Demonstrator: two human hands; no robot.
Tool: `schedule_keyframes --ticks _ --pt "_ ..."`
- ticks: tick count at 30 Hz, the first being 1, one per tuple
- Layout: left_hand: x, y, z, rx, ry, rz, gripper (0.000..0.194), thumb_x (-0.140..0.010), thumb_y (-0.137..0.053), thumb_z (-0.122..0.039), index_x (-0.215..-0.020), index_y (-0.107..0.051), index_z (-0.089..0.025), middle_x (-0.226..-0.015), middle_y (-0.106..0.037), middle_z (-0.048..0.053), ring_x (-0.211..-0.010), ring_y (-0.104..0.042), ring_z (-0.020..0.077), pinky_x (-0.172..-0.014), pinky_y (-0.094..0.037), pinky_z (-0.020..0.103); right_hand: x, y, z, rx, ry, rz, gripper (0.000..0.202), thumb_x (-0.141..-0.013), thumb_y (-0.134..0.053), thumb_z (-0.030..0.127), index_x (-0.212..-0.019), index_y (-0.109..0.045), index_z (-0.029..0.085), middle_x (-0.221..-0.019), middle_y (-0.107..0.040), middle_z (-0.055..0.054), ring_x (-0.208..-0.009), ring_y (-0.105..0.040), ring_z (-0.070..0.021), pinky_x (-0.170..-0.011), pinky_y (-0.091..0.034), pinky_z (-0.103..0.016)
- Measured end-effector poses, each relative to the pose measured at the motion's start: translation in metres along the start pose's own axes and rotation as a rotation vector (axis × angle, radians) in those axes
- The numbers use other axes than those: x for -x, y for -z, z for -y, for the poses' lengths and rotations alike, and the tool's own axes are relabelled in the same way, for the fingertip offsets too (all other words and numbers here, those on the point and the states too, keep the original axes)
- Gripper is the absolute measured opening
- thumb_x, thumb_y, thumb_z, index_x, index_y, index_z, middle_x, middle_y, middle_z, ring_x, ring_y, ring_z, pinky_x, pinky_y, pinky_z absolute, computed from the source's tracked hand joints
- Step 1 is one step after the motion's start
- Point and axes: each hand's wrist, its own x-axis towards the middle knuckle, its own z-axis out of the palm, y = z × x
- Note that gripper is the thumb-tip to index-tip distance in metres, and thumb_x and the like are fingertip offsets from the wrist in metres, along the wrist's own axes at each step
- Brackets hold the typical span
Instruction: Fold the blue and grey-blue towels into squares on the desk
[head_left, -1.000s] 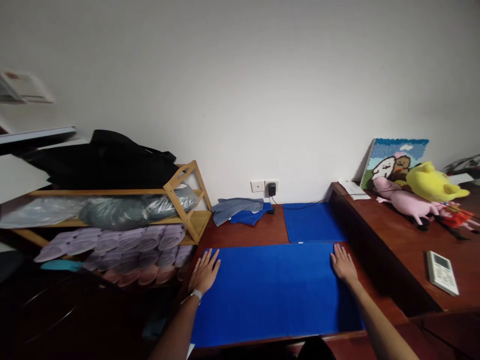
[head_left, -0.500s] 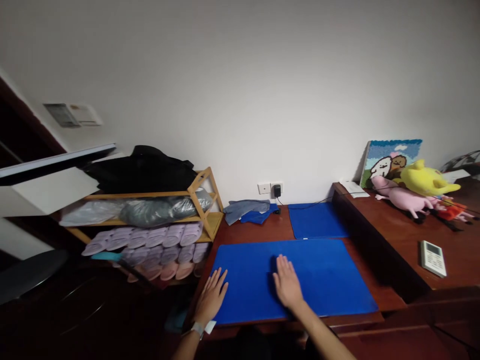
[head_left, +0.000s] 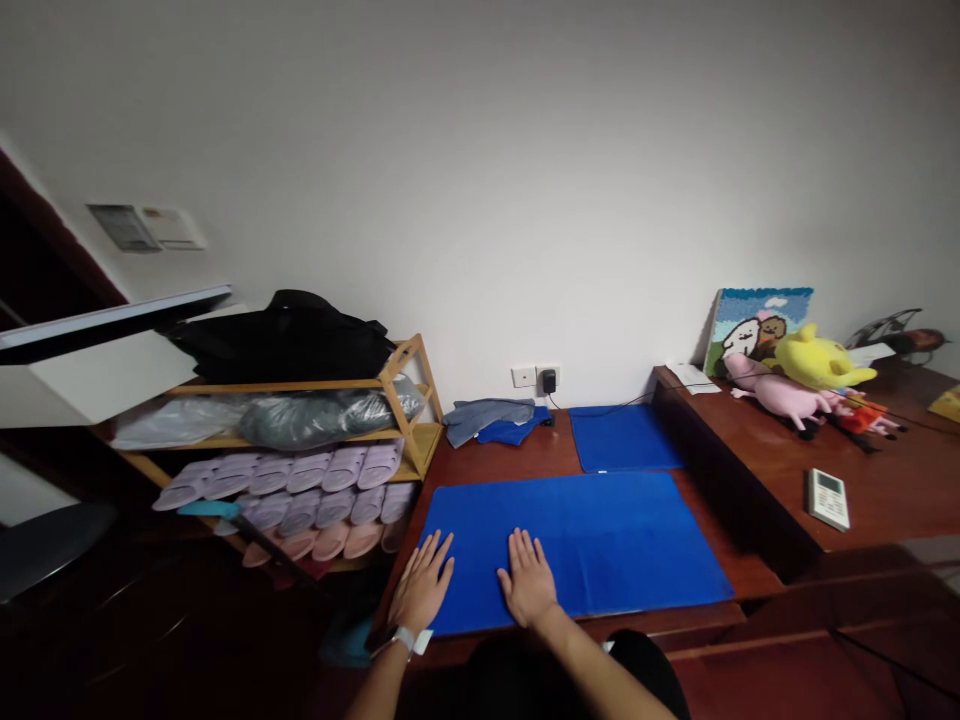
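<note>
A blue cloth lies spread flat along the front of the dark red wooden table. My left hand rests at the cloth's left edge, palm down with fingers stretched out. On the cloth a little to the right is my right hand, also palm down, fingers extended and holding nothing. Slight creases run across the cloth to the right of it. Behind lies a smaller blue cloth. A crumpled grey-blue cloth and a blue one sit at the back left.
To the left stands a wooden rack with several slippers and a black bag. A higher desk on the right holds plush toys, a remote control and a picture. A plugged-in adapter trails a cable.
My right hand has moved left and toward me across the blue cloth, nearer my left hand. The left hand has stayed at the left edge. The view has turned slightly right.
</note>
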Motion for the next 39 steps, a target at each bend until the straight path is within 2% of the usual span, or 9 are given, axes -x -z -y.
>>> schedule_keyframes --ticks 12,15,19,22,24,29,34,36,39 --pt "-0.008 -0.006 0.007 -0.007 0.011 -0.002 0.056 -0.102 -0.036 -0.044 -0.153 -0.048 -0.025 -0.163 -0.045 0.007 -0.151 -0.040 0.0229 -0.125 -0.031 0.047 0.105 0.091 -0.267 0.285 -0.523 -0.195 0.078 -0.100 -0.018 0.053 -0.161 -0.029 0.006 -0.168 -0.026 -0.014 -0.158 -0.020 -0.0273 -0.129 -0.013 -0.046" --pt "-0.008 -0.005 0.006 -0.014 0.019 -0.002 0.056 -0.102 -0.034 -0.043 -0.153 -0.049 -0.025 -0.162 -0.046 0.007 -0.151 -0.041 0.0225 -0.125 -0.031 0.047 0.123 0.105 -0.309 0.322 -0.610 -0.207 0.081 -0.097 -0.011 0.053 -0.160 -0.034 0.009 -0.167 -0.030 -0.013 -0.157 -0.024 -0.0262 -0.127 -0.019 -0.045" --pt "-0.008 -0.003 0.003 -0.017 0.024 -0.002 0.057 -0.101 -0.034 -0.043 -0.154 -0.048 -0.026 -0.163 -0.045 0.006 -0.151 -0.041 0.0221 -0.126 -0.030 0.046 0.139 0.115 -0.333 0.337 -0.651 -0.242 0.087 -0.094 -0.003 0.055 -0.158 -0.037 0.007 -0.166 -0.033 -0.016 -0.155 -0.027 -0.0296 -0.126 -0.022 -0.048" --pt "-0.007 -0.004 0.003 -0.016 0.026 -0.014 0.057 -0.101 -0.034 -0.044 -0.154 -0.048 -0.025 -0.163 -0.045 0.006 -0.151 -0.041 0.0229 -0.125 -0.032 0.046 0.134 0.116 -0.322 0.340 -0.664 -0.341 0.089 -0.095 0.001 0.057 -0.158 -0.040 0.009 -0.164 -0.037 -0.017 -0.154 -0.030 -0.0319 -0.125 -0.023 -0.050" --pt "-0.006 -0.006 0.005 -0.014 0.025 -0.026 0.057 -0.101 -0.035 -0.044 -0.153 -0.049 -0.027 -0.162 -0.047 0.006 -0.150 -0.041 0.0236 -0.124 -0.033 0.047 0.118 0.115 -0.295 0.323 -0.598 -0.379 0.087 -0.098 0.000 0.056 -0.158 -0.039 0.008 -0.164 -0.037 -0.017 -0.155 -0.027 -0.0323 -0.126 -0.021 -0.050" --pt "-0.004 -0.008 0.008 0.003 0.021 -0.024 0.055 -0.101 -0.037 -0.045 -0.153 -0.049 -0.030 -0.162 -0.047 0.003 -0.150 -0.042 0.0231 -0.124 -0.034 0.048 0.044 0.093 -0.163 0.185 -0.218 -0.278 0.072 -0.105 -0.011 0.051 -0.162 -0.029 0.011 -0.169 -0.026 -0.009 -0.159 -0.016 -0.0260 -0.130 -0.015 -0.046" --pt "-0.001 -0.005 0.007 0.024 0.034 -0.006 0.055 -0.102 -0.037 -0.046 -0.155 -0.046 -0.031 -0.163 -0.046 0.002 -0.151 -0.040 0.0222 -0.125 -0.033 0.047 -0.021 0.040 -0.044 0.032 0.088 -0.102 0.069 -0.107 -0.014 0.052 -0.164 -0.019 0.014 -0.171 -0.015 -0.005 -0.159 -0.011 -0.0227 -0.130 -0.014 -0.046" --pt "0.000 -0.005 0.007 0.029 0.034 -0.006 0.054 -0.102 -0.038 -0.045 -0.155 -0.045 -0.033 -0.163 -0.045 0.001 -0.151 -0.040 0.0224 -0.125 -0.033 0.047 -0.032 0.023 -0.028 0.005 0.119 -0.045 0.069 -0.107 -0.013 0.052 -0.164 -0.018 0.014 -0.170 -0.014 -0.007 -0.159 -0.011 -0.0232 -0.130 -0.013 -0.048" --pt "0.000 -0.005 0.007 0.028 0.034 -0.010 0.054 -0.103 -0.037 -0.043 -0.155 -0.044 -0.033 -0.163 -0.045 0.001 -0.151 -0.040 0.0226 -0.125 -0.034 0.048 -0.030 0.014 -0.041 0.026 0.068 -0.015 0.071 -0.106 -0.013 0.054 -0.164 -0.019 0.013 -0.170 -0.014 -0.009 -0.159 -0.011 -0.0249 -0.130 -0.013 -0.050"
